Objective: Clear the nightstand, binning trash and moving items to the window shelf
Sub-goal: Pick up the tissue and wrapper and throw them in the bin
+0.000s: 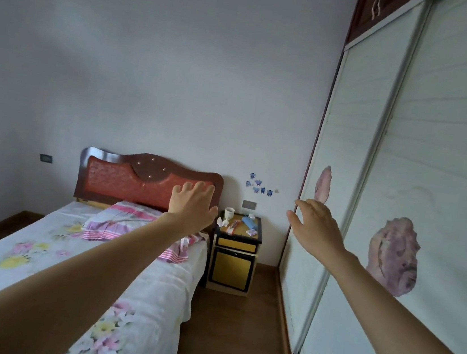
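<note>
A yellow nightstand [234,258] with black trim stands against the far wall, between the bed and the wardrobe. On its top sit a white cup [229,213], crumpled white tissue [222,222], a red-and-white wrapper [233,226], a blue rolled item [250,223] and a small packet [252,232]. Both my arms stretch forward at some distance from it. My left hand [191,205] is open, fingers spread, in front of the headboard. My right hand [316,225] is open too, near the wardrobe door. Neither holds anything.
A bed [72,262] with a floral sheet, a striped pillow and a red headboard [125,179] fills the left. White sliding wardrobe doors [419,201] with shell pictures line the right. A strip of brown wooden floor [235,334] runs between them to the nightstand.
</note>
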Tool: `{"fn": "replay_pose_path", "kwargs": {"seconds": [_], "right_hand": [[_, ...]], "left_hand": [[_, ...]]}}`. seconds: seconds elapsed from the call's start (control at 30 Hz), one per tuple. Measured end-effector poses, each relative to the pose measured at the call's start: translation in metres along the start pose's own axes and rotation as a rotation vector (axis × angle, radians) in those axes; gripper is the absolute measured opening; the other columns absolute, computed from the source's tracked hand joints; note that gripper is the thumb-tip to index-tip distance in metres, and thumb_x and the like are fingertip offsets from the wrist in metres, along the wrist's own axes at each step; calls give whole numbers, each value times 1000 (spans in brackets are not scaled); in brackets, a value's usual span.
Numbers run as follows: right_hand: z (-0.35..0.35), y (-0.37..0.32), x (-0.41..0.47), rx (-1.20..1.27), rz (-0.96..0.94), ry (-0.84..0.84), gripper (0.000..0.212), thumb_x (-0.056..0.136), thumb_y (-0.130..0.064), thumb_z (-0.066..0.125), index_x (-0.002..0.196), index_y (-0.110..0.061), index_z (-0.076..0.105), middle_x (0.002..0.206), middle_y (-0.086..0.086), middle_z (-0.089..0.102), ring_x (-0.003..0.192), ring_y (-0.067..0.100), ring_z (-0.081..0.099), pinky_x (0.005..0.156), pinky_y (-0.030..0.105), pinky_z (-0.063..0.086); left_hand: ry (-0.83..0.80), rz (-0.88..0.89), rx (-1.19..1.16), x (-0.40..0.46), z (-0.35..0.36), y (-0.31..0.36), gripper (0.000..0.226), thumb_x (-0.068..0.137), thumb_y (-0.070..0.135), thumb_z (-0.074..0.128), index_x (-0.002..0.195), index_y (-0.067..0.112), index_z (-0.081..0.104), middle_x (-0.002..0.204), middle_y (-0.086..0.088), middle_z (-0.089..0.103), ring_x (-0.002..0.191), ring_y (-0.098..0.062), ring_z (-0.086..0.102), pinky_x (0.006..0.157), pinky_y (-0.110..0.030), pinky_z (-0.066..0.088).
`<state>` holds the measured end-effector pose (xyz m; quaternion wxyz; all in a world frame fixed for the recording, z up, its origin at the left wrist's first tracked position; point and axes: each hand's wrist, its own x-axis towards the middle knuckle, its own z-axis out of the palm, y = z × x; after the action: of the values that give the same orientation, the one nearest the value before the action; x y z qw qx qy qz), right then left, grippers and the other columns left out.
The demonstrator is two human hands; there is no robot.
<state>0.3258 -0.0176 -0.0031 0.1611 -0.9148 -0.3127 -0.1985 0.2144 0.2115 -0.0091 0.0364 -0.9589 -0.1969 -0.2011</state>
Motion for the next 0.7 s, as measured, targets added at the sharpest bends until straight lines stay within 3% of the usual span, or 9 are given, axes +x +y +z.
{"fn": "replay_pose_path", "kwargs": {"seconds": [0.3,0.7], "right_hand": [[73,24,93,-27,41,-57,46,98,-36,34,136,-11,43,140,8,46,131,26,38,101,40,37],[152,101,273,20,16,-28,47,98,-37,36,136,-11,43,139,8,48,130,25,40,100,38,38]], "left_hand": [[-39,18,0,110,73,-23,51,92,42,42,136,18,36,140,-6,43,127,-30,41,102,-44,34],[-12,25,-12,298,158,4,52,91,41,42,137,17,37,140,-5,43,128,-28,40,102,-42,34]]}}
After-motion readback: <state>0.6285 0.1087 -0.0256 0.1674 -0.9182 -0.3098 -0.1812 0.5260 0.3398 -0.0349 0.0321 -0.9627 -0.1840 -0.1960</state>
